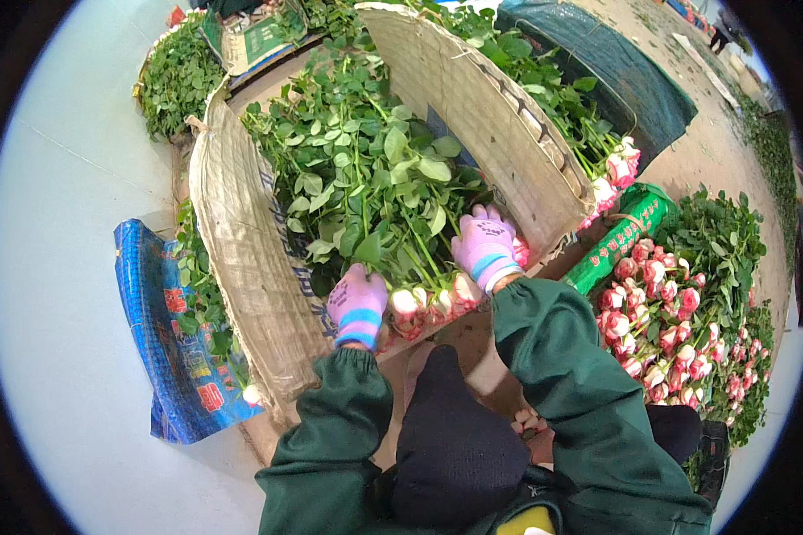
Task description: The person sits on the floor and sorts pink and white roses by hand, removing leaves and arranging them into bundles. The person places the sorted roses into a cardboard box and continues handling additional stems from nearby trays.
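Long-stemmed roses lie in a pile before me, their green leaves (348, 160) spread over a woven-sack wrapper with raised sides. Their white and pink rose heads (435, 307) line the near edge. My left hand (358, 301), in a lilac knit glove with a blue-striped cuff, touches the stems and leaves left of the blooms. Across the bunch, my right hand (487, 244) wears a matching glove and rests on stems beside the wrapper's right side. Both hands' fingertips are partly hidden among foliage or turned away, so their hold is unclear.
The left sack flap (241, 267) and right flap (475, 100) stand up around the pile. A blue printed sack (174, 348) hangs at left. Cut roses (656, 314) and a green printed roll (619, 241) are at right. Dark green sheeting (595, 73) lies beyond; a person (723, 33) stands far off.
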Demonstrator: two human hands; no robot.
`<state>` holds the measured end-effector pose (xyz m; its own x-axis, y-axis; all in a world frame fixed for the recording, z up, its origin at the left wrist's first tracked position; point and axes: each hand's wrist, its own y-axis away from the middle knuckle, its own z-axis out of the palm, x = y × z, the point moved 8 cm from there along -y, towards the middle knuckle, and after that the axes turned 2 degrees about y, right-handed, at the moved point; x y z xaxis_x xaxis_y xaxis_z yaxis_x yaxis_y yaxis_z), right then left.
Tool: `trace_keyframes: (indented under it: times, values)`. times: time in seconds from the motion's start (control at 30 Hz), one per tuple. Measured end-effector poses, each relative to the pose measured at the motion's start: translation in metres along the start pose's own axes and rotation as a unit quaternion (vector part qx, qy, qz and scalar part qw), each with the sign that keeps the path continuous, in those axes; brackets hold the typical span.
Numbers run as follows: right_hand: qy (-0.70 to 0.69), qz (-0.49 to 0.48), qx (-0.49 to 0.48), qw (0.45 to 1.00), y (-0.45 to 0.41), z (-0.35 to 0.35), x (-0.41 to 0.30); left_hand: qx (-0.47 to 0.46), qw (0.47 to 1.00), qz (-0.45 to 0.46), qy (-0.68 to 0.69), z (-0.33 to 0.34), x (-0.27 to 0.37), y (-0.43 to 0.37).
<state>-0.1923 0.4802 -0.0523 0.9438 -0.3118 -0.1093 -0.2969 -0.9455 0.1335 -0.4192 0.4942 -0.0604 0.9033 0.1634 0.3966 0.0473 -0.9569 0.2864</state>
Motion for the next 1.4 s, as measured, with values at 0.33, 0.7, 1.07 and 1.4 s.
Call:
trace_keyframes:
  times: [0.33, 0.7, 1.07, 1.4]
  values:
    - [-0.19, 0.061, 0.063, 0.978, -0.001, -0.053, 0.018, -0.294, 0.553, -0.035, 0.779, 0.028, 0.025, 0.018]
    - [-0.744, 0.189, -0.067, 0.637, -0.005, 0.018, 0.039, -0.34, 0.621, -0.004, 0.706, 0.028, 0.047, 0.031]
    - [-0.852, 0.09, -0.149, 0.493, 0.012, 0.009, 0.035, -0.372, 0.59, 0.034, 0.715, 0.03, 0.043, 0.027]
    - [-0.607, 0.13, -0.065, 0.781, 0.017, 0.018, 0.057, -0.382, 0.414, 0.156, 0.811, -0.009, 0.048, 0.065]
